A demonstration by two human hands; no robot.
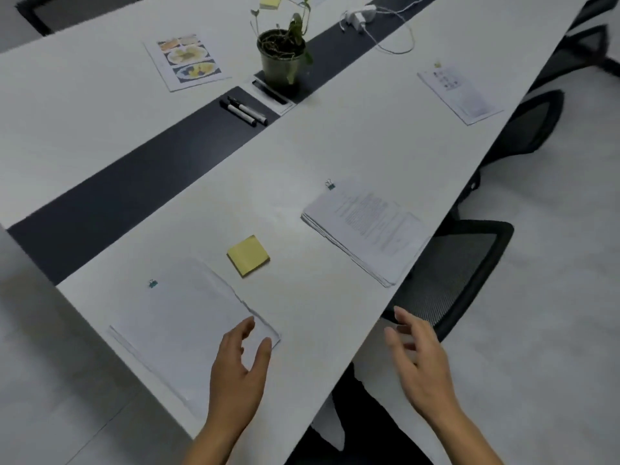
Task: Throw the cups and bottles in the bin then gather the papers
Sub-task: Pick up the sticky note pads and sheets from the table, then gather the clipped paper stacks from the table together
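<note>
A blank white paper stack (181,317) with a small teal clip lies near the table's front corner. My left hand (240,370) hovers open over its right corner, fingers spread, holding nothing. A thicker printed paper stack (365,229) with a binder clip lies at the table's right edge. My right hand (419,360) is open beyond that edge, below this stack, empty. Farther off lie a printed sheet (461,92) at the right and a sheet with food photos (188,60) at the left. No cups or bottles are in view.
A yellow sticky-note pad (248,255) sits between the two near stacks. A potted plant (283,55), two markers (243,110) and a white charger with cable (362,15) lie along the table's dark centre strip. Black mesh chairs (456,273) stand along the right edge.
</note>
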